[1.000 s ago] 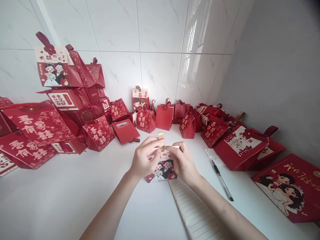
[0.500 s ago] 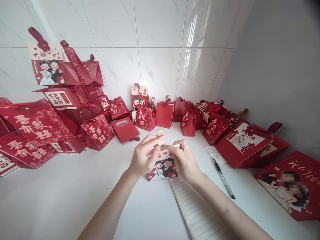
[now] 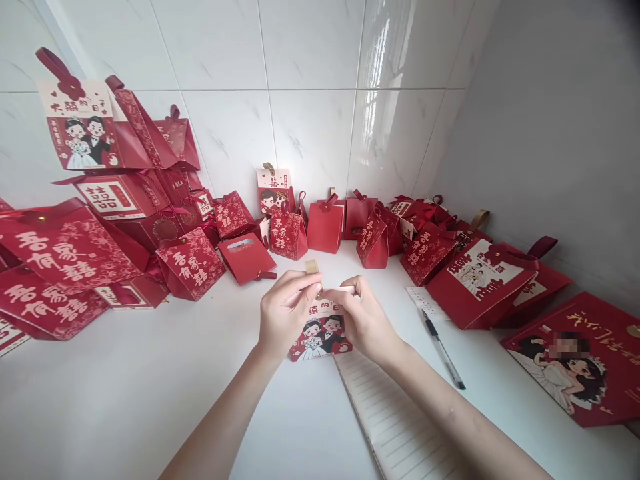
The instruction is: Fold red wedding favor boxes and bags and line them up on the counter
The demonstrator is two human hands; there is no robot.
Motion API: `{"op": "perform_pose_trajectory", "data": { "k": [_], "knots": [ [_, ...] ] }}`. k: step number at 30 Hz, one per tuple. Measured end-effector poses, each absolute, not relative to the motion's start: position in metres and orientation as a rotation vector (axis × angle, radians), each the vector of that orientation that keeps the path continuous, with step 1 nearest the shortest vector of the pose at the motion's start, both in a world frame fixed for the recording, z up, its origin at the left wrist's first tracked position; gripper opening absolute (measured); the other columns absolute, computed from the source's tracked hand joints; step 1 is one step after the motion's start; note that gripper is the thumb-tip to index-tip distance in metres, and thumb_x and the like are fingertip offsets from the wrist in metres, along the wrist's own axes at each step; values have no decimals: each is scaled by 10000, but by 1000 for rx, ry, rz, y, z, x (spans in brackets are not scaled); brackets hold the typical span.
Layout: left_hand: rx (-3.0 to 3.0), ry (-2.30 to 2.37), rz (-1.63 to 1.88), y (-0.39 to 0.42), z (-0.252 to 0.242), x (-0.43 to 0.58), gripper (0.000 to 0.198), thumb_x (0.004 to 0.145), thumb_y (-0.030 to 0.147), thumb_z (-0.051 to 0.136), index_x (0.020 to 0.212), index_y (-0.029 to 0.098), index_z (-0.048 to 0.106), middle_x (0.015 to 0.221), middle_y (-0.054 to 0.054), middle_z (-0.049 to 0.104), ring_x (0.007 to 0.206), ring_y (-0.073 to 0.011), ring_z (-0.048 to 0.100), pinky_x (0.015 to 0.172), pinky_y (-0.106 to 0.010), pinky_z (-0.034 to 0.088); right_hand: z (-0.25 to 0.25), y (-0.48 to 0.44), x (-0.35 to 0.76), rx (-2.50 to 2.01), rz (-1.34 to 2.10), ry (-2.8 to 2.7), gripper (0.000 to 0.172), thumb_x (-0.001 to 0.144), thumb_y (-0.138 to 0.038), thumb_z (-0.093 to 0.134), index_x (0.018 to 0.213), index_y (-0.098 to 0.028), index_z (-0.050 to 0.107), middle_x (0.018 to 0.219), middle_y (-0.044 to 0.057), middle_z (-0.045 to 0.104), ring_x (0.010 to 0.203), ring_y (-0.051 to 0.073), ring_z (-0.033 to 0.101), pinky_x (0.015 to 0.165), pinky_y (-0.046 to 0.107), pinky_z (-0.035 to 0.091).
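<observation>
A small red and cream wedding candy box (image 3: 323,339), printed with a cartoon bride and groom, stands upright on the white table between my hands. My left hand (image 3: 284,312) pinches the gold ribbon loop (image 3: 312,267) at its top, thumb against the fingers. Closed around the box's upper right edge, my right hand (image 3: 369,321) has its bent index finger near the ribbon's base. The fingers hide parts of the box's top and most of the lower ribbon.
Several red gift boxes (image 3: 190,263) are piled at left. More boxes (image 3: 326,227) line the wall and the right side. A black pen (image 3: 443,347) lies right of my forearm, by a small paper slip (image 3: 425,301). A lined notebook (image 3: 385,413) lies under my right forearm.
My left thumb has risen to the ribbon and now presses it against the fingers. The ribbon loop shows less of its length. The camera view has shifted slightly.
</observation>
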State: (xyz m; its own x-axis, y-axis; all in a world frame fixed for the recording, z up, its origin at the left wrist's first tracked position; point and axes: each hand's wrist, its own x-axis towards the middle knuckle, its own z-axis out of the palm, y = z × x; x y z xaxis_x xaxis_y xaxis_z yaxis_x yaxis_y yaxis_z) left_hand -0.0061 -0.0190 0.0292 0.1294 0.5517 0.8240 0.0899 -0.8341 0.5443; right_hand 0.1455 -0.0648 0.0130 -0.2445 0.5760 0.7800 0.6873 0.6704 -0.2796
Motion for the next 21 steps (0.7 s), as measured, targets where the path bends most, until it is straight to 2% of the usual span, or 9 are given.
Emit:
{"op": "perform_pose_trajectory", "data": {
  "k": [8,13,21],
  "knots": [
    [2134,668,1780,-21,31,-7,177,836,143,584,964,200,691,847,-15,654,743,-108,629,658,-211,549,14,-65,146,-1017,-131,-1958,608,742,84,315,1202,-281,468,863,21,339,753,166,465,611,262,460],
    [2240,565,1696,-20,33,-13,331,813,90,472,1073,188,651,917,-43,627,779,-129,621,621,-221,543,14,-65,145,-1043,-131,-1958,556,749,73,339,1163,-274,471,894,26,342,749,162,469,626,272,468],
    [2443,505,1713,-16,35,-15,425,775,64,482,1166,184,595,1043,-76,618,967,-190,616,821,-316,544,13,-64,146,-1044,-152,-1956,585,729,93,313,1166,-266,460,889,30,342,739,164,460,595,262,452]
  ]
}}
